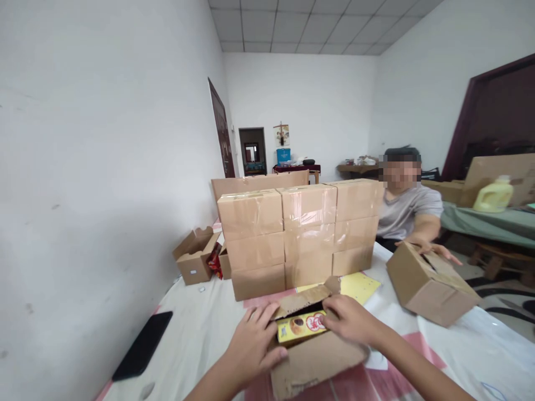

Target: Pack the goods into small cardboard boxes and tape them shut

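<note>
A small open cardboard box [317,362] lies on the table in front of me, one flap folded toward me and another raised at the back. Inside it shows a yellow printed packet [292,329] with red lettering and a round food picture. My left hand [253,342] rests at the box's left side, fingers stretched over the rear flap and thumb apart on the front flap. At the right side, my right hand [349,318] has its fingers curled over the edge beside the packet, closed on the cardboard. Its fingertips are partly hidden.
Stacked sealed cartons [309,239] stand behind the box. Across the table, a person [403,211] has a hand on another carton [434,284]. A black phone [143,345] lies left, near an open carton [196,264]. A yellow sheet [361,287] lies behind my right hand.
</note>
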Motion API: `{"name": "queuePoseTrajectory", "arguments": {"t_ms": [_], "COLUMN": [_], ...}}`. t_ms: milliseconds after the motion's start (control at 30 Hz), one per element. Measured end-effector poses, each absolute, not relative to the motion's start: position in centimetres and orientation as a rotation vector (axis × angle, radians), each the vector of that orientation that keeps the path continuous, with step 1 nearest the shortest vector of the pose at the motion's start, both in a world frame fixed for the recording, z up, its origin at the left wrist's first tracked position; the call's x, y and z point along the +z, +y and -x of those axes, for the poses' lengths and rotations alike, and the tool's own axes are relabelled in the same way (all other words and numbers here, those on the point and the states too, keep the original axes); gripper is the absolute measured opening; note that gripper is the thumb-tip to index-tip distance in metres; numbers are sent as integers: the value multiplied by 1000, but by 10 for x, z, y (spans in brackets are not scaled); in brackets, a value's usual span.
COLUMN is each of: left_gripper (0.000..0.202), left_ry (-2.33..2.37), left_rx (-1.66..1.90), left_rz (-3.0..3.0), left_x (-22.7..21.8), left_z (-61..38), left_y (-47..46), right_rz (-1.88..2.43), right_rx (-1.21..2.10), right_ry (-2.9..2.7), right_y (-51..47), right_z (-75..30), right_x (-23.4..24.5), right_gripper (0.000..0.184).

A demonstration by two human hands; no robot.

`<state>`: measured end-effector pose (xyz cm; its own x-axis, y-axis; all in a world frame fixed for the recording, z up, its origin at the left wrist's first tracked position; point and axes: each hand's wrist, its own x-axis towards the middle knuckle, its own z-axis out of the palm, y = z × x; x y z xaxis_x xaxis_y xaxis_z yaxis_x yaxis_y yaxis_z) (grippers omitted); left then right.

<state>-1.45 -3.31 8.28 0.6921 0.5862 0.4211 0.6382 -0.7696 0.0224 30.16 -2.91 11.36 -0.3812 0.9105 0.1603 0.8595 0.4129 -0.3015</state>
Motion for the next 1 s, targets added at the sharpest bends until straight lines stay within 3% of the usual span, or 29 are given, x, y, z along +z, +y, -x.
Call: {"name": "queuePoseTrajectory", "arguments": {"t_ms": [133,233,433,667,767,900,1000], "left_gripper": [73,73,60,37,40,63,60], "left_ry": [-946,-983,-1097,-1183,-1327,-1472,-1480], "left_rx": [-752,-841,-929,-1544,-1473,-1311,-1202], "left_rz": [2789,2810,3022,3137,3137,3102,3075], "left_x": [75,67,62,59,57,50,49], "left_z": [23,27,24,22,23,25,26], "left_y": [-33,-34,-39,-46,-50,-49,-47], "right_rz": [1498,1469,1498,1436,1319,1245,1237], "right_rx": [215,202,148,164,139,56,2], "right_ry": [-2407,-2423,-2417,-2386,-2348,-2208,-2032], "right_y": [-39,-46,-51,-57,-59,-61,-62], "right_z": [-303,-304,-308,-314,-315,-318,-320], "right_x": [126,131,124,126,119,94,80], "right_gripper": [23,21,22,29,42,57,64]}}
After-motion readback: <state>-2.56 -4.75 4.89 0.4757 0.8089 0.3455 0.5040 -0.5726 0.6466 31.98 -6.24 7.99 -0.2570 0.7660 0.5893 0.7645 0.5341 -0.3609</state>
